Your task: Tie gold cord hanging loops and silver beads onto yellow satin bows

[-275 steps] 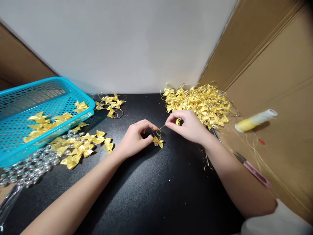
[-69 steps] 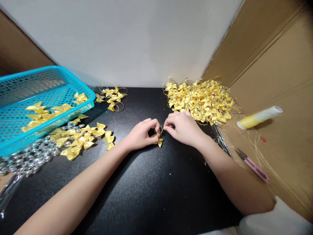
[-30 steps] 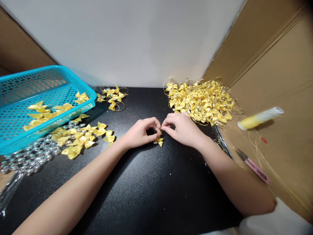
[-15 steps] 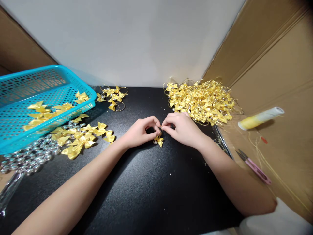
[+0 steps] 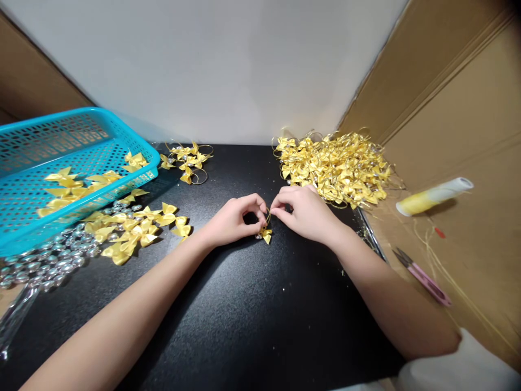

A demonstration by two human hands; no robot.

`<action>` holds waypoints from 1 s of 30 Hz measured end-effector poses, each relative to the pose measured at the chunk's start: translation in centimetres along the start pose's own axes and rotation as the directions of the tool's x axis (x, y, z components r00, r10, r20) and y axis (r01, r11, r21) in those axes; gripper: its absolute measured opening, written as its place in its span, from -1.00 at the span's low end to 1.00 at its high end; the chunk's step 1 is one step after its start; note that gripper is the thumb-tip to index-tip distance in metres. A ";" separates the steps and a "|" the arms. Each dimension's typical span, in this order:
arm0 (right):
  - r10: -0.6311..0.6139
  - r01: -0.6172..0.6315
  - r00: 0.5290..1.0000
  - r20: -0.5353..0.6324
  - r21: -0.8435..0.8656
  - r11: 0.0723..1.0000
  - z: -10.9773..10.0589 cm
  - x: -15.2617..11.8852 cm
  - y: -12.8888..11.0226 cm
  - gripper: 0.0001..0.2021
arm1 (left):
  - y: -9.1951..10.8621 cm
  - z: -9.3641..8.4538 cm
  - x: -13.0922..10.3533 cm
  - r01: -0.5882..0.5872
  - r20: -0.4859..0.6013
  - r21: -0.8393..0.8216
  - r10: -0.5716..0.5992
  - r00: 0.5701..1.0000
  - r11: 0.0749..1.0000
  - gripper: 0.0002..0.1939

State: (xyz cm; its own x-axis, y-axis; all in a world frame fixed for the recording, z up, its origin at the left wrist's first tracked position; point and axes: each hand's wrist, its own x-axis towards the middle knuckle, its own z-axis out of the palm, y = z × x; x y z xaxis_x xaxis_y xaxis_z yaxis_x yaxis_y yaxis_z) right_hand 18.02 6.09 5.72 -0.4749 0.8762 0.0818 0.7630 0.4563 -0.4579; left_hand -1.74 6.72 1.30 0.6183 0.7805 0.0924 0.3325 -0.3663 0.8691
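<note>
My left hand (image 5: 240,220) is closed in a pinch on a thin gold cord (image 5: 268,216). Below its fingertips, at the end of that cord, hang a small yellow ribbon bow (image 5: 267,236) and a shiny silver bead (image 5: 259,236), at the black tabletop. Just to the right, my right hand (image 5: 303,212) has thumb and forefinger pressed together beside the cord. Whatever lies between those right fingertips is too small to make out. A narrow gap separates the two hands.
At left stands a turquoise basket (image 5: 152,163) holding yellow bows; loose bows (image 5: 140,231) and silver beads (image 5: 52,260) lie before it. Corded bows form a small group (image 5: 191,157) and a large pile (image 5: 337,168). Pink-handled snips (image 5: 427,283) and a thread spool (image 5: 434,196) lie on cardboard.
My right fingertips have drawn slightly right, away from my left ones. The gold cord now shows as a curve between the hands. My left hand has hardly moved.
</note>
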 end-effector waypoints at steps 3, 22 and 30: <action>0.000 0.000 1.000 0.001 -0.007 1.000 0.0 0.0 0.0 -0.89 | 0.1 0.0 0.0 0.006 0.004 0.008 -0.006 1.000 1.000 -0.82; -0.032 0.026 0.997 -0.065 -0.086 0.996 0.2 0.0 0.0 -0.86 | 0.0 0.3 -0.1 -0.066 -0.073 0.247 0.086 0.994 0.967 -0.93; -0.041 0.032 0.995 -0.092 -0.099 0.995 0.3 0.1 0.1 -0.86 | -0.2 0.3 -0.2 -0.078 -0.051 0.246 0.093 0.994 0.966 -0.94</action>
State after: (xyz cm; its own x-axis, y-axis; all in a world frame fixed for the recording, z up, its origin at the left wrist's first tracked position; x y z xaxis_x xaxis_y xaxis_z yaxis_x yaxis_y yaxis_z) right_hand 17.98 6.16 5.44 -0.4636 0.8673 0.1812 0.7872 0.4970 -0.3650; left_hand -1.70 6.48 0.93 0.6095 0.7677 0.1978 0.4478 -0.5393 0.7132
